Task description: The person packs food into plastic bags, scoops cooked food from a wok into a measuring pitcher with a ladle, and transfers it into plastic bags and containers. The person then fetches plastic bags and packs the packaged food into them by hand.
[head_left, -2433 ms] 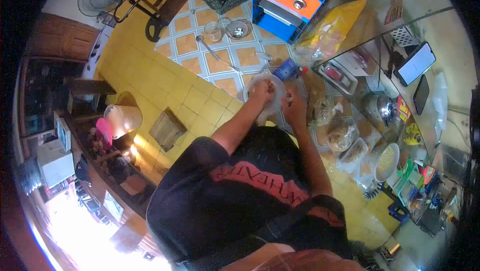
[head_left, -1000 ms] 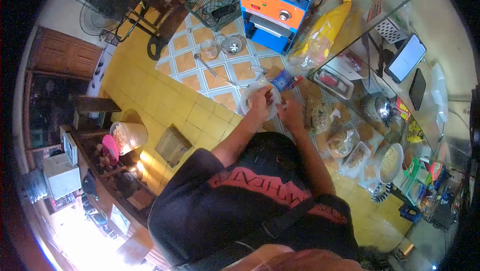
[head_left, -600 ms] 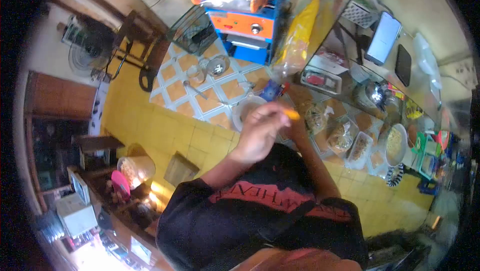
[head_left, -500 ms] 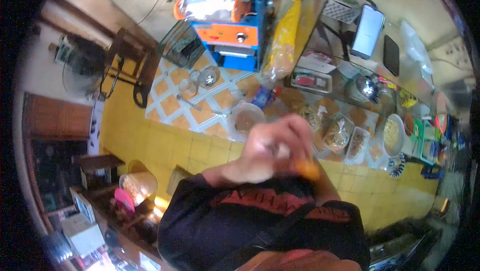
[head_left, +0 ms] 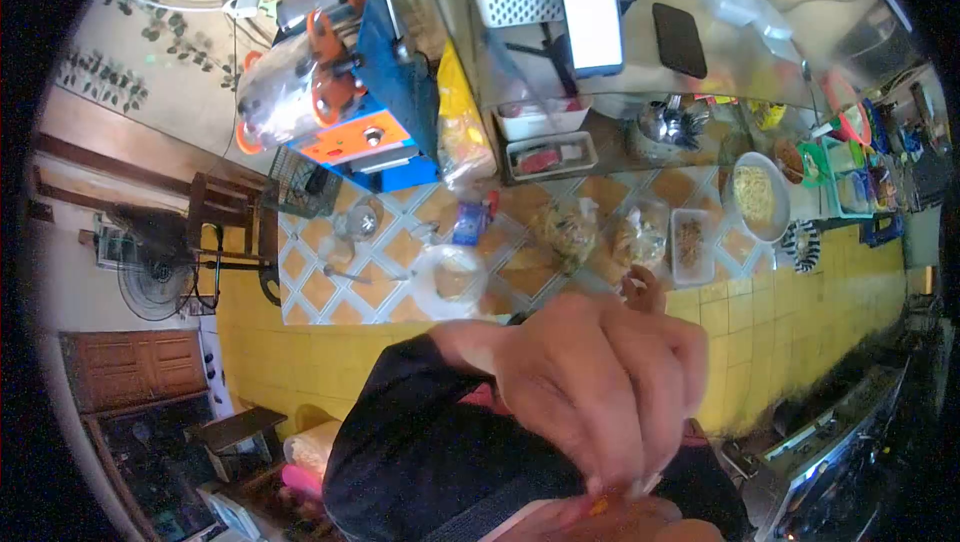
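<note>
One orange bit [head_left: 600, 508] is low in view, pinched at the tips of the left hand [head_left: 603, 372]; a light, steady pinch should suit it (small things slip). The right hand [head_left: 644, 293], near the bag [head_left: 641, 230], is half curled; whether it grips anything, I cannot tell.

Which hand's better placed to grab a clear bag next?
Right, likely: the right hand is out near a clear bag; the left hand is up in the near foreground, pinching an orange bit.
</note>
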`<action>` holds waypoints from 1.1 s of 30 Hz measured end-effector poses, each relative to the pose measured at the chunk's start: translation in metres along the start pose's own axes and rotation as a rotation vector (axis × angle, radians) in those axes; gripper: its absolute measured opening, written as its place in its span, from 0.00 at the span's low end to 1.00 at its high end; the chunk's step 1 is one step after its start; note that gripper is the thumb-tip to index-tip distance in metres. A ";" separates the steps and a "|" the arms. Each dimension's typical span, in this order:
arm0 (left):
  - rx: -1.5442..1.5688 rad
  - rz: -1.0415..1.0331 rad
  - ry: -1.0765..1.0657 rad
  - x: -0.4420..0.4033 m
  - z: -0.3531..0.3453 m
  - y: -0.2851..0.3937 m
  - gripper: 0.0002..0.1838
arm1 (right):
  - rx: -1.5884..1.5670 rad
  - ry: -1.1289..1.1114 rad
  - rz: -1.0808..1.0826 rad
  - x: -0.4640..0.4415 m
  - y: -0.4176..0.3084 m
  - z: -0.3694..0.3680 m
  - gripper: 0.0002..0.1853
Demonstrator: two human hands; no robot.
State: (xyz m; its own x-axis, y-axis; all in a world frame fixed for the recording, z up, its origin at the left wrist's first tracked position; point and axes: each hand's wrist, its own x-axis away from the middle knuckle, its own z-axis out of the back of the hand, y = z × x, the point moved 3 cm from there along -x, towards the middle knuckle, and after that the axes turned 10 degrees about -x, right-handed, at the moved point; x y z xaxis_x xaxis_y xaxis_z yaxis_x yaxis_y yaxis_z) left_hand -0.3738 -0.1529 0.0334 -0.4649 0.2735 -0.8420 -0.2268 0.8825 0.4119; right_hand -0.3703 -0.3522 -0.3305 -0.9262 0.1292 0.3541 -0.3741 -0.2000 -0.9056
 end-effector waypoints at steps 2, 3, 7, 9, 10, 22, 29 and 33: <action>-0.012 -0.004 -0.009 -0.011 0.001 -0.023 0.08 | 0.001 0.011 0.063 -0.021 -0.007 0.019 0.18; -0.043 -0.064 0.006 -0.017 0.001 -0.035 0.07 | 0.009 0.019 0.111 -0.032 -0.014 0.030 0.18; -0.078 -0.016 -0.004 -0.044 0.004 -0.087 0.05 | -0.037 -0.010 0.334 -0.103 -0.038 0.087 0.19; -0.107 0.005 -0.002 -0.057 0.008 -0.112 0.05 | -0.203 0.013 0.467 -0.157 -0.035 0.124 0.19; -0.128 0.024 0.004 -0.063 0.010 -0.125 0.05 | -0.061 0.042 0.605 -0.164 -0.068 0.138 0.17; -0.794 0.763 0.739 0.035 0.053 -0.173 0.12 | 0.869 -0.113 1.731 -0.396 -0.394 0.193 0.15; -1.119 0.906 1.839 0.266 0.033 -0.147 0.10 | 1.184 -0.527 1.363 -0.464 -0.425 0.185 0.10; -0.980 0.869 2.131 0.349 0.017 -0.165 0.12 | 1.323 -0.416 1.475 -0.449 -0.419 0.176 0.13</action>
State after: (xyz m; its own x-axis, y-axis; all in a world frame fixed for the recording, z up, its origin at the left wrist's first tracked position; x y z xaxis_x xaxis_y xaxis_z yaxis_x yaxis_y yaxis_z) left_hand -0.4842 -0.1966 -0.3345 -0.3123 -0.7797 0.5428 0.5175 0.3395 0.7855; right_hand 0.1940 -0.4977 -0.0689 -0.3754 -0.9141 -0.1531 0.9096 -0.3951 0.1284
